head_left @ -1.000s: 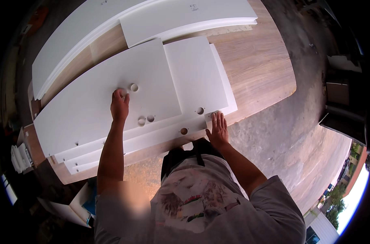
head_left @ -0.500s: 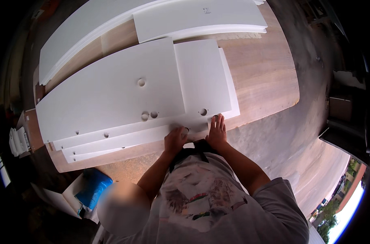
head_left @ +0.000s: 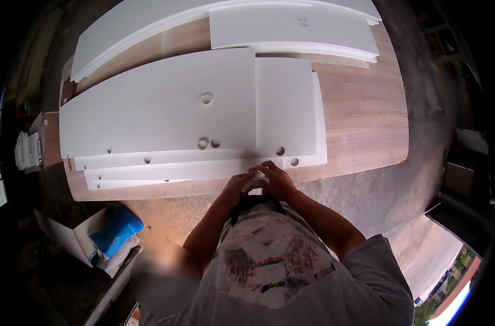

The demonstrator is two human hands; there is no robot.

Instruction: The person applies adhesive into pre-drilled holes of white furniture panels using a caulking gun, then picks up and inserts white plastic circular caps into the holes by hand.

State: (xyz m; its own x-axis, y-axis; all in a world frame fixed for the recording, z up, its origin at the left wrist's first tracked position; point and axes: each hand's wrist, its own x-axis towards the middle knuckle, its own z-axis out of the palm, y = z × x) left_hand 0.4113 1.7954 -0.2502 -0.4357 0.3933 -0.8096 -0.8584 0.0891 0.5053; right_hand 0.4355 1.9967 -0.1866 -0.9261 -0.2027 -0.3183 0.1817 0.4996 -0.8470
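Note:
Close to my body, at the near edge of the table, my left hand [head_left: 237, 188] and my right hand [head_left: 277, 181] meet with bent fingers. A small pale thing [head_left: 257, 177] shows between them; its kind is too unclear to tell. Just beyond my fingertips lie overlapping white panels, the large top one [head_left: 160, 106] at the left and a narrower one [head_left: 285, 103] at the right. Round holes pierce them, including one hole [head_left: 280, 151] and another [head_left: 295, 162] to the right of my right hand.
The panels rest on a wood-grain tabletop [head_left: 361, 119]. Farther back is another stack of white panels [head_left: 296, 30]. At the lower left, a blue plastic bag [head_left: 117, 231] sits in an open carton [head_left: 57, 233]. A dark box-like object [head_left: 459, 217] stands at the right.
My right hand has left the panel's hole and drawn in toward my left hand. Both now come together around the small pale thing. The whole view has turned slightly.

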